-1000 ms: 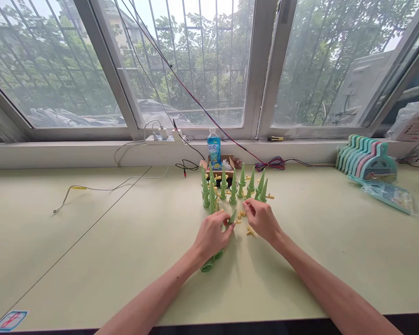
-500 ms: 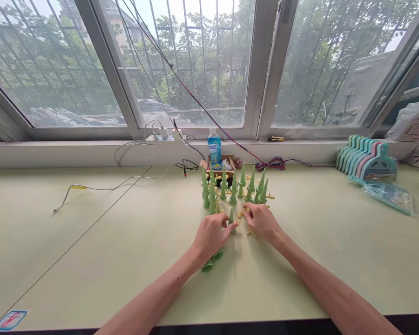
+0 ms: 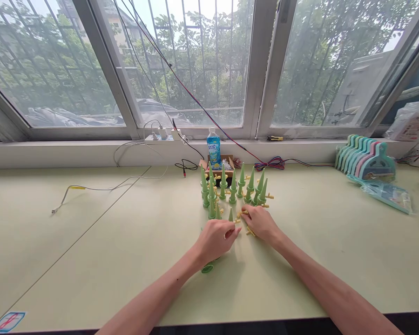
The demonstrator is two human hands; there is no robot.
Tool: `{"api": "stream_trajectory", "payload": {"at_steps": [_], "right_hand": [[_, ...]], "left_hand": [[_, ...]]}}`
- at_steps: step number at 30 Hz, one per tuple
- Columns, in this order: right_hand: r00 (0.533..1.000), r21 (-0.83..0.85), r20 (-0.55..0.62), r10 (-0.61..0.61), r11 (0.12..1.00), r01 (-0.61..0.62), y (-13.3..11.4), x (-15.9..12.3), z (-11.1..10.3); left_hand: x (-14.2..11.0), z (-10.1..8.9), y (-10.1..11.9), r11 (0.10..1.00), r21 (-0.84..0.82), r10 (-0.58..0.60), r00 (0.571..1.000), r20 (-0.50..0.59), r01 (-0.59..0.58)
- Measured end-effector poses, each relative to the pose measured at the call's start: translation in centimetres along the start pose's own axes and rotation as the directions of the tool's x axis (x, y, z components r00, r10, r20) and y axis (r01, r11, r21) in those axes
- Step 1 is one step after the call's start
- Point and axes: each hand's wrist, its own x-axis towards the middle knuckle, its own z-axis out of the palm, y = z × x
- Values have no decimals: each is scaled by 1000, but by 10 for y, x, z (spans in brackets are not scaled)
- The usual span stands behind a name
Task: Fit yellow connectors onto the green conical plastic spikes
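Several green cone-shaped plastic pieces [image 3: 233, 186] stand upright in a cluster on the pale green table [image 3: 125, 251]. My left hand [image 3: 214, 239] is curled with its fingers closed round a small green cone [image 3: 230, 215] standing on the table. Another green piece [image 3: 207, 267] lies on its side under my left wrist. My right hand [image 3: 260, 223] rests beside the cluster, fingers pinched among small yellow connector pieces [image 3: 249, 231] scattered on the table.
A blue-labelled drink bottle [image 3: 214, 149] and a small cardboard box [image 3: 226, 164] stand behind the cones by the window sill. Cables [image 3: 101, 188] trail across the left of the table. Stacked pastel plastic boards [image 3: 365, 158] and a plastic bag [image 3: 382, 190] lie at right.
My left hand has set the small green cone upright from a tilted position and drawn slightly toward me. My right hand has shifted a little lower among the yellow pieces.
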Motion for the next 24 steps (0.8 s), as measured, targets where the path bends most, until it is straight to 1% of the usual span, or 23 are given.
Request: {"api": "stream_trajectory", "payload": {"at_steps": [5, 7, 13, 18, 21, 24], "right_hand": [[1000, -2, 3, 7, 1000, -7, -2, 1, 1], [1000, 16, -13, 4, 1000, -4, -2, 0, 1], [991, 161, -127, -36, 985, 56, -4, -2, -1], [980, 273, -197, -22, 959, 76, -5, -2, -4], [969, 319, -241, -49, 939, 127, -5, -2, -3], [959, 360, -273, -81, 916, 180, -5, -1, -3]], "left_hand": [[1, -2, -1, 1000, -4, -16, 1000, -13, 16], [1, -2, 0, 1000, -17, -22, 999, -34, 22], [1, -5, 1, 997, -66, -37, 995, -93, 31], [0, -8, 2, 995, -95, -44, 989, -144, 30], [-1, -9, 3, 994, -103, -59, 981, -187, 40], [0, -9, 5, 989, -121, -108, 967, -233, 82]]}}
